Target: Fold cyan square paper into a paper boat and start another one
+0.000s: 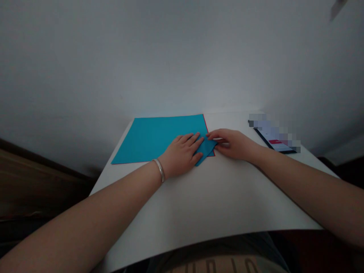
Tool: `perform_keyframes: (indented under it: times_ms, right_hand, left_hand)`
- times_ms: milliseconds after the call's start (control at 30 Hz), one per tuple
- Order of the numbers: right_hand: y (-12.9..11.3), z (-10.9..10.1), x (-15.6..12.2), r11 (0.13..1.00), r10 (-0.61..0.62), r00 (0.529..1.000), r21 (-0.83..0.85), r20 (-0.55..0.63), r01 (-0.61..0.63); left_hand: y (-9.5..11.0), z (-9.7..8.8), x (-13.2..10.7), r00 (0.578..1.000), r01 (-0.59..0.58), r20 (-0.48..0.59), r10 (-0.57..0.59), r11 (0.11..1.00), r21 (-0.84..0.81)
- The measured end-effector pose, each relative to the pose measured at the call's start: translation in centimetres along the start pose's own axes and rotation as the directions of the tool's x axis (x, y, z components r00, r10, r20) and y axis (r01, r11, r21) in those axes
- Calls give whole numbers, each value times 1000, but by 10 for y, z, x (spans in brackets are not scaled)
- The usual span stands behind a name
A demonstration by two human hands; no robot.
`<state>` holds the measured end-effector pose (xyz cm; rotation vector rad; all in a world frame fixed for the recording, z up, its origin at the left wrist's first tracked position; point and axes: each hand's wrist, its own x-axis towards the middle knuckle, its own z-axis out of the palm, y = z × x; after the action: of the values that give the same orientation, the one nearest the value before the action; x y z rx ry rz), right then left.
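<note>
A small folded piece of blue paper (pixel 205 151) lies over the near right corner of a large blue sheet (pixel 159 138), which has a thin red edge along its right side. My left hand (pixel 183 153) rests flat on the folded paper with its fingers spread, and a silver bangle circles that wrist. At the paper's right corner, my right hand (pixel 227 143) pinches it between thumb and fingers. Part of the folded paper is hidden beneath my left hand.
A white table (pixel 199 201) stands against a grey wall (pixel 170 57). Toward its right edge lies a tablet (pixel 273 138) with a lit, partly blurred screen. A brown wooden surface (pixel 34 178) shows at the far left, below table height.
</note>
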<state>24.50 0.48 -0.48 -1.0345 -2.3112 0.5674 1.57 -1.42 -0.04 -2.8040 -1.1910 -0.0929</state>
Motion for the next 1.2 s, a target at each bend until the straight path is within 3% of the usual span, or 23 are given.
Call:
perform_keyframes:
  times_ms: [100, 267, 433, 700, 967, 1100, 1200]
  right_hand:
    - [-4, -1, 0, 993, -24, 1000, -113, 14, 25]
    - [-2, -4, 1, 911, -163, 982, -368, 98, 188]
    - [-1, -9, 1, 840, -203, 966, -478, 161, 256]
    - [-4, -16, 0, 810, -124, 961, -534, 246, 242]
    - [-23, -28, -3, 793, 29, 964, -593, 263, 138]
    - [-29, -22, -4, 750, 72, 971, -654, 229, 98]
    - [-29, -12, -3, 787, 35, 977, -608, 211, 103]
  left_hand:
    - [0, 0, 0, 1000, 8, -28, -8, 1000, 11]
    - [0, 1, 0, 998, 6, -59, -4, 1000, 18]
    - [0, 1, 1, 998, 12, -58, -11, 1000, 11]
    - [-4, 3, 5, 999, 10, 49, -7, 998, -67]
    - [-3, 3, 4, 997, 53, 54, -49, 997, -62]
    - [-3, 3, 4, 997, 53, 56, -49, 996, -71]
    - [-3, 2, 4, 998, 50, 51, -47, 996, -69]
